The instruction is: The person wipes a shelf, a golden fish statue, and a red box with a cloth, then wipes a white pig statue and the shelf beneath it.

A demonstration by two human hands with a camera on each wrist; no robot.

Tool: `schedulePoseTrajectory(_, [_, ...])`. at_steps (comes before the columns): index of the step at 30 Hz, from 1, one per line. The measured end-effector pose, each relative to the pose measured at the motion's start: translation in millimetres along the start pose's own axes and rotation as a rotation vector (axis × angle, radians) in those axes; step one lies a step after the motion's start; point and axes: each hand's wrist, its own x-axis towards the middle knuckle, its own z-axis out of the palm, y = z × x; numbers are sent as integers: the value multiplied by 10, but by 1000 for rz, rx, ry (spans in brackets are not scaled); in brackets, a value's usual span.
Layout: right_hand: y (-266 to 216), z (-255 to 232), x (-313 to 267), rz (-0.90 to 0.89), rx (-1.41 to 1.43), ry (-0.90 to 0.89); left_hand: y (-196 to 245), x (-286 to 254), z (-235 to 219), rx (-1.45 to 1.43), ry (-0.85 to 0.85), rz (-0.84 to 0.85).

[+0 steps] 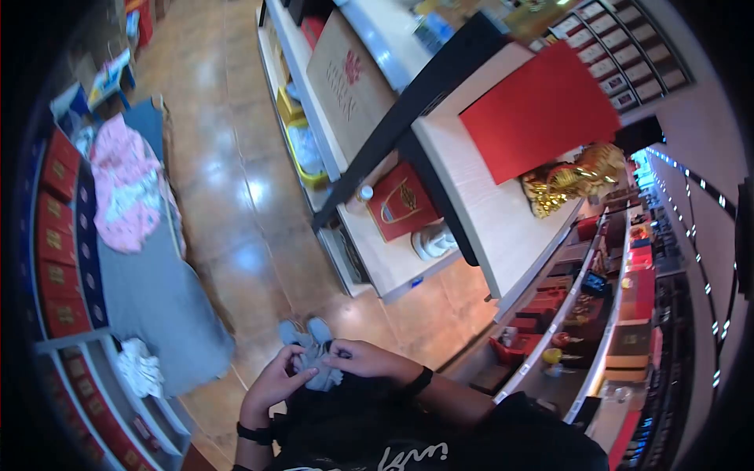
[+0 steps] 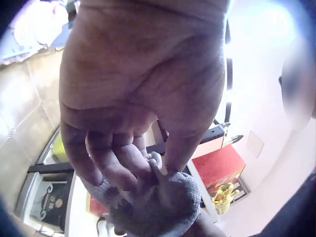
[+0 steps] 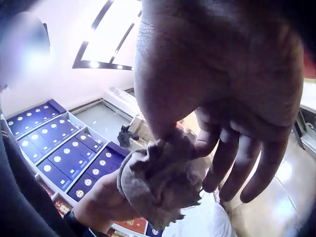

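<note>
Low in the head view, a crumpled grey cloth (image 1: 320,378) is held up between both hands in front of the dark shirt. My left hand (image 1: 281,380) pinches it from the left, its fingers curled into the fabric in the left wrist view, where the cloth (image 2: 158,210) bunches below the fingertips. Thumb and index finger of my right hand (image 1: 363,358) pinch the other side. Seen in the right wrist view, the cloth (image 3: 160,180) has a ragged edge, and the right hand's other fingers (image 3: 242,163) hang loosely. Part of the cloth is hidden behind the fingers.
Beyond the hands stands a white display shelf (image 1: 471,228) carrying a red box (image 1: 542,110) and a gold ornament (image 1: 577,177). Left lies a grey-covered bed (image 1: 157,306) with pink bedding (image 1: 126,180). Shelves of boxes (image 1: 59,235) line the left side; tiled floor (image 1: 243,157) runs between.
</note>
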Motion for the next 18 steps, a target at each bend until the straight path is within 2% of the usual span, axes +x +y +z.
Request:
schedulePoseTrajectory(4, [-410,-111,-57,58,-68,-4,436,-241,-52,64,-31,66])
schedulePoseTrajectory(6, [-617,-149,-149,-19,-79,72,533,-284,-14,-1,-97,153])
schedulePoseTrajectory(10, [-1058,-261,-478,-119,-109,163,824,-281,248,153,-157,224])
schedulePoseTrajectory(12, [-1144,-306,-586,-186,-83,225,805,-146,239,225,-223,265])
schedulePoseTrajectory(13, [-1100,-329,-593,-138,-29,231,855,-83,248,257,-258,285])
schedulePoseTrajectory(16, [-1066,-403,-736,-264,-55,349,1063,25,321,314,-303,248])
schedulePoseTrajectory(18, [-1032,-491,-835,-301,-58,351,1199,103,355,389,-340,268])
